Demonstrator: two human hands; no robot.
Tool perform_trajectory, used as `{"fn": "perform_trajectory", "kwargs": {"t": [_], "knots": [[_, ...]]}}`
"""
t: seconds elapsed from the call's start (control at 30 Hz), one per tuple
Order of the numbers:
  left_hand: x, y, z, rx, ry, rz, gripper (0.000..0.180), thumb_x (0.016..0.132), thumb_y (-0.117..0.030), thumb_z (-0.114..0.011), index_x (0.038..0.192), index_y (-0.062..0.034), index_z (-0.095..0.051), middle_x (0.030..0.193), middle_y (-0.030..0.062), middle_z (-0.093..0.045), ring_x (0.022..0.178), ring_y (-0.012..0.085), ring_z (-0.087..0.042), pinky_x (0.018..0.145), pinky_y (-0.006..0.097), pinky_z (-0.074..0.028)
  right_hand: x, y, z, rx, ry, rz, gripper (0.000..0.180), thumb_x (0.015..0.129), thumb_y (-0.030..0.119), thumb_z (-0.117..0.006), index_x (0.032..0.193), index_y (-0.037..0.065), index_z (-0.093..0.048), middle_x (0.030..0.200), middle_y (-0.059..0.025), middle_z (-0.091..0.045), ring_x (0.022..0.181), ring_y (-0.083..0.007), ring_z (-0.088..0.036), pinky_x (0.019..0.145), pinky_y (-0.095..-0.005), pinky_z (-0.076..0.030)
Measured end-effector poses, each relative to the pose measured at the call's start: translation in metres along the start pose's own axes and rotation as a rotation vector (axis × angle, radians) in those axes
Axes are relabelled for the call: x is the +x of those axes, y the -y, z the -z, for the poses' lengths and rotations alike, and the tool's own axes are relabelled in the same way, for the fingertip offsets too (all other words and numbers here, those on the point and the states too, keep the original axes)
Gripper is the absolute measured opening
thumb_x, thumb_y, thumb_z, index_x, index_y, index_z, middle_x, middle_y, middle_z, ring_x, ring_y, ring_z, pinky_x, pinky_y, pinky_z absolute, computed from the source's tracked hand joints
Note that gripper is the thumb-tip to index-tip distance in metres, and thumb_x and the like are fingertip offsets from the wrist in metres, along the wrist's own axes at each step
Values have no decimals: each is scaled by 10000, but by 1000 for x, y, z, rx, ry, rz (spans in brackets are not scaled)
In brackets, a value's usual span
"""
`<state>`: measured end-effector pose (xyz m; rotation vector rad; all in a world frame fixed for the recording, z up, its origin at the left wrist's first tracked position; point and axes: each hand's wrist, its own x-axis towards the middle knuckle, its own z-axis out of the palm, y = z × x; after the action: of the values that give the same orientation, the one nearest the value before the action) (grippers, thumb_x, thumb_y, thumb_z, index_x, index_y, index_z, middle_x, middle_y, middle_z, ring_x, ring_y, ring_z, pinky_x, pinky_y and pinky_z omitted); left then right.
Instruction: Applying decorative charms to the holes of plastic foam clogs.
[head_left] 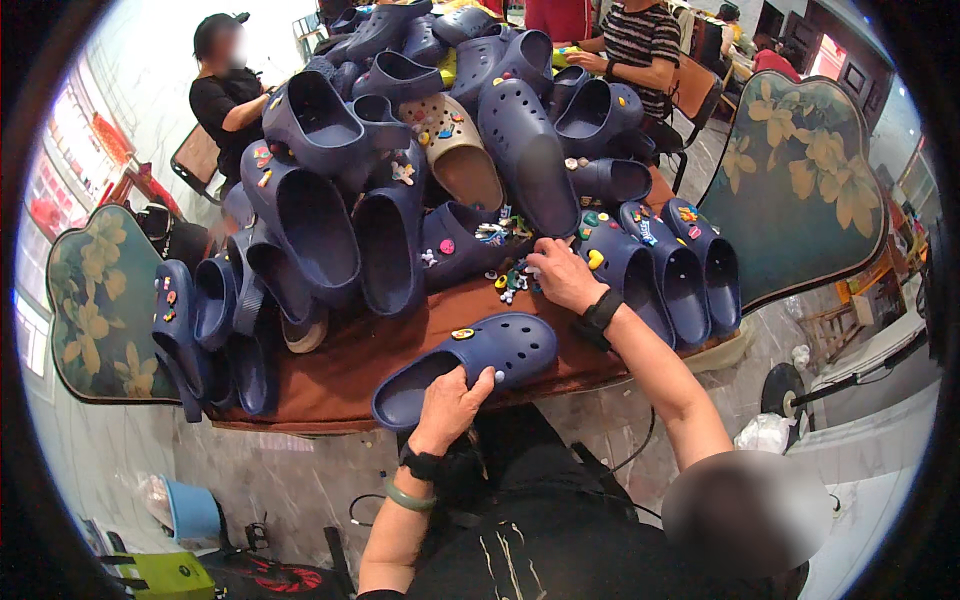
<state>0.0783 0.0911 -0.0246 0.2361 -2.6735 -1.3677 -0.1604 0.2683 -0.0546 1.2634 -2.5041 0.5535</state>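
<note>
My left hand [452,408] grips the near side of a navy clog [515,345], thumb along its edge. The clog has round holes over the toe and one yellow-and-dark charm [463,334] on it; a small pale piece [499,377] shows beside my thumb. At the middle of the table, my right hand [568,275] reaches into a heap of small colourful shoe charms [512,285]. Its fingers are bent and drawn together; whatever is between the fingertips is hidden. Three navy clogs with charms [684,285] stand just right of that hand.
A tall pile of navy clogs [318,225], with one beige clog [465,170] among them, covers the far side of the brown-covered table [340,385]. Floral-patterned chair backs [800,190] flank it. People [225,105] sit beyond. A blue bucket [190,510] stands on the floor.
</note>
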Motion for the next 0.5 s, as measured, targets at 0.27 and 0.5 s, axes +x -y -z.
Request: {"fn": "perform_trajectory", "kwargs": {"t": [0.27,0.5], "knots": [[4,-3,-17,-314,3,100,420,899,-343,-614,1130,8,-637,968,242,-685,942,383,-665,831,419,-503,23,5,-25,162,213,105,268,784,86,-690,1048,128,-683,1046,-67,-620,1045,-302,-576,871,-415,-507],[0,-5,-13,-281,33,113,429,895,-348,-615,1092,32,-639,928,252,-685,915,400,-668,811,421,-511,2,7,-24,245,82,17,354,751,41,-711,1093,59,-619,1003,-165,-633,987,-351,-601,864,-441,-496]]}}
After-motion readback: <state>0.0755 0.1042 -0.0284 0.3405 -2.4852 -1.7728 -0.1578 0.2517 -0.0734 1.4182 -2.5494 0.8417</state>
